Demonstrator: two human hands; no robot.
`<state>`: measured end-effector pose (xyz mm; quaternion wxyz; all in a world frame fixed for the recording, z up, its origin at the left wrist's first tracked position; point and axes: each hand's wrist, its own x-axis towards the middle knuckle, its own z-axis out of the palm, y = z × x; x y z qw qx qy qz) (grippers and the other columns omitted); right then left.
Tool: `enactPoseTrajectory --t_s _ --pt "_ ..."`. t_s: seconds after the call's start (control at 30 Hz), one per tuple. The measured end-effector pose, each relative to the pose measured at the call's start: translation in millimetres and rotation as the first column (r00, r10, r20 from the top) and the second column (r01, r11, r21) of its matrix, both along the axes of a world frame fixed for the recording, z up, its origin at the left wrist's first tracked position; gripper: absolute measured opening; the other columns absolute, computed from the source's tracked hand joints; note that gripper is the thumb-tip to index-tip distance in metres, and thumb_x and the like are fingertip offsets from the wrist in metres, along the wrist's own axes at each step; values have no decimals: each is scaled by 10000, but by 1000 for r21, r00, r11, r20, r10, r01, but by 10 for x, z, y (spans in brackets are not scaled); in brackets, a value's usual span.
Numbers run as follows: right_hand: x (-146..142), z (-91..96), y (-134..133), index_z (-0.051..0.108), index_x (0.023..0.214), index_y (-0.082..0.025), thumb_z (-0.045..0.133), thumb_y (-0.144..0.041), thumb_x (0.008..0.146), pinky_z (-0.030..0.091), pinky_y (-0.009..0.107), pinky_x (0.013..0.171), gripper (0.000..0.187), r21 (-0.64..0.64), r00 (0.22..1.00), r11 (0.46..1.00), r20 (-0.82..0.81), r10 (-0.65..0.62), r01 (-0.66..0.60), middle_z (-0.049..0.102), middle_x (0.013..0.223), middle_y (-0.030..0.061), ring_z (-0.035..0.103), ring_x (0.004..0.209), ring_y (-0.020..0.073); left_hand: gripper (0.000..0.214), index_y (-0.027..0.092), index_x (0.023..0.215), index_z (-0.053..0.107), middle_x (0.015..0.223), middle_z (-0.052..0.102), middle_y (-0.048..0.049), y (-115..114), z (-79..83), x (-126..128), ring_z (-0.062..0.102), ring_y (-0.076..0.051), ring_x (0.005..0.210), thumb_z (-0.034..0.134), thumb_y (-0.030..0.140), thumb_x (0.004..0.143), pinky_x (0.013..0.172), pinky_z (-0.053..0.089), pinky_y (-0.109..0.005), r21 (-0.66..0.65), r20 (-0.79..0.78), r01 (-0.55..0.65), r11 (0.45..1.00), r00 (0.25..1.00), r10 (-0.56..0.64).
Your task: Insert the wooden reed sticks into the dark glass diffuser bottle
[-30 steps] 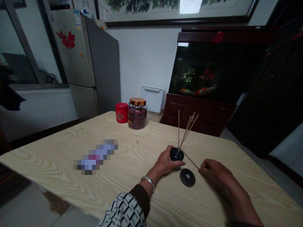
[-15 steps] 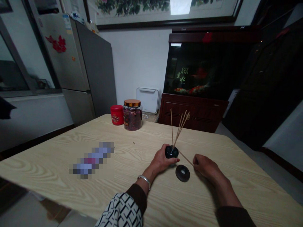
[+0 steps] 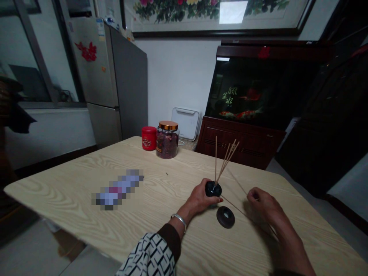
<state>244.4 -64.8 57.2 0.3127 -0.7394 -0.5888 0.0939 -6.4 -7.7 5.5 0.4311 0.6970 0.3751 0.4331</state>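
Note:
My left hand (image 3: 198, 199) grips a dark, glossy round holder (image 3: 213, 189) on the light wood table (image 3: 63, 184). Several thin wooden sticks (image 3: 227, 161) stand fanned out from the holder's top. My right hand (image 3: 264, 209) is to the right, fingers pinched on a long thin stick (image 3: 234, 206) that slants across towards the holder. On the table, between my hands and just below the holder, lies a dark round disc (image 3: 225, 217) with a pale centre. It touches neither hand.
Further along the table stand a red lidded tin (image 3: 148, 138) and a glass jar of dried flowers (image 3: 167, 140). A pixelated object (image 3: 117, 189) lies on the left. Behind the table are a fish tank (image 3: 253, 88) on a wooden cabinet and a fridge (image 3: 115, 76).
My right hand has moved right, away from the holder, and the stick's slant has changed. The view has shifted slightly. My left hand still grips the holder.

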Motion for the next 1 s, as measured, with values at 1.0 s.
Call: enactPoseTrajectory --t_s 1.0 --pt "-285 -21 37 643 893 -224 544 -408 831 429 314 727 217 0 978 983 104 182 -183 697 909 62 626 801 207 719 200 1153 552 986 658 -46 0 20 -19 605 -216 898 847 493 567 771 465 -299 1 0 1 1000 1000 -1"
